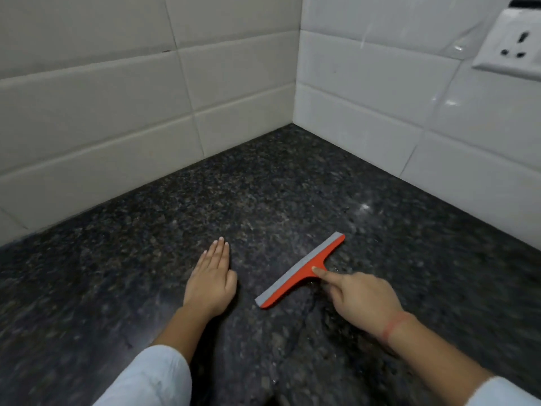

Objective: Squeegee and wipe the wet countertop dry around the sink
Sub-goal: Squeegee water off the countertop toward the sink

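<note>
An orange squeegee [298, 273] with a grey rubber blade lies flat on the dark speckled granite countertop [263, 186], its blade running diagonally from lower left to upper right. My right hand [360, 297] grips its short handle, the index finger stretched along the neck toward the blade. My left hand [210, 276] rests palm down on the counter to the left of the squeegee, fingers together, holding nothing. A thin wet streak shows on the stone below the blade. No sink is in view.
White tiled walls [146, 98] meet in a corner at the back of the counter. A white wall socket [509, 45] sits high on the right wall. The counter stretches dark and bare toward both walls.
</note>
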